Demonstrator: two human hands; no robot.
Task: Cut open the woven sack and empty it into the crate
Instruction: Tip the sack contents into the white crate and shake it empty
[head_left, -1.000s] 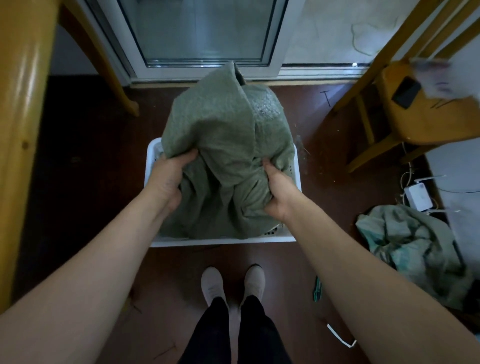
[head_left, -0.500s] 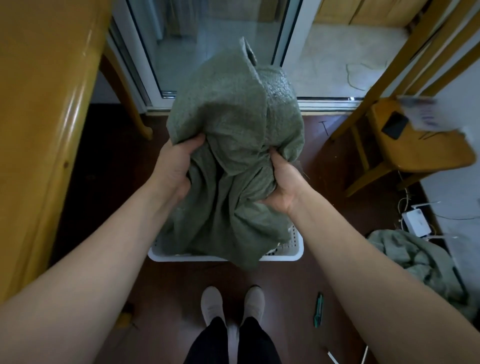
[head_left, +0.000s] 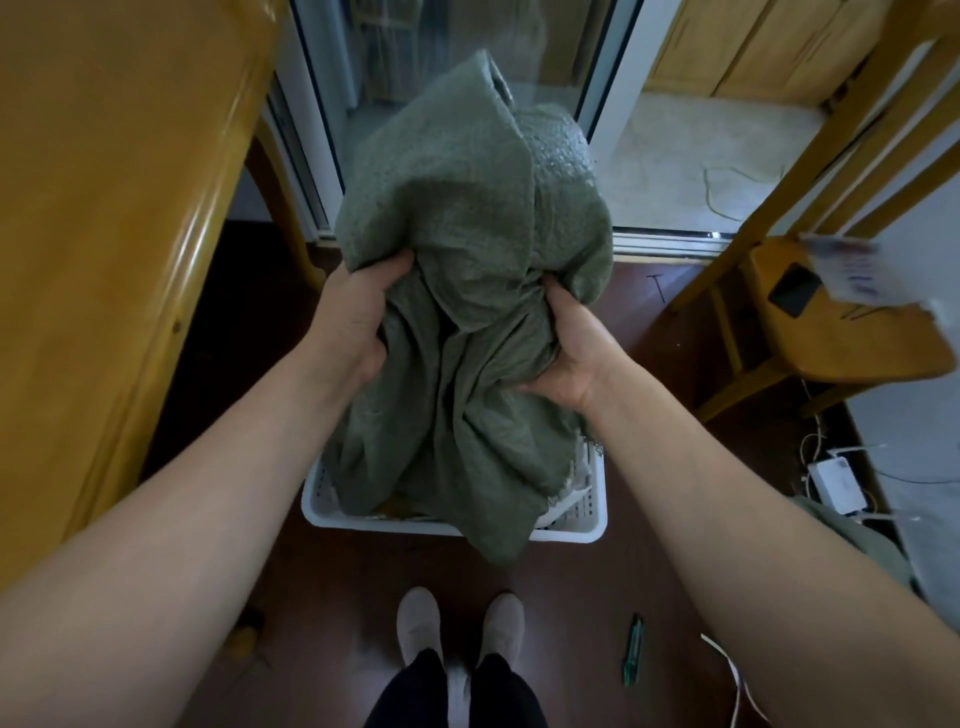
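Observation:
The green woven sack (head_left: 467, 218) hangs in the air above the white perforated crate (head_left: 582, 519) on the floor. My left hand (head_left: 353, 322) grips the sack's left side and my right hand (head_left: 571, 348) grips its right side, both at mid-height. The upper half bulges; the lower half is crumpled and limp, and its end droops over the crate's near rim. A little of the crate's contents shows beside the sack, too hidden to identify.
A wooden table (head_left: 114, 208) stands close on the left. A wooden chair (head_left: 841, 322) with a phone on it is at the right. A green cutter (head_left: 634, 649) lies on the floor near my shoes (head_left: 457, 623). Another sack (head_left: 852, 540) and cables lie right. A glass door (head_left: 457, 62) is ahead.
Both hands have lifted the sack up out of the crate. Its lower end now hangs looser and more of the crate's near rim shows.

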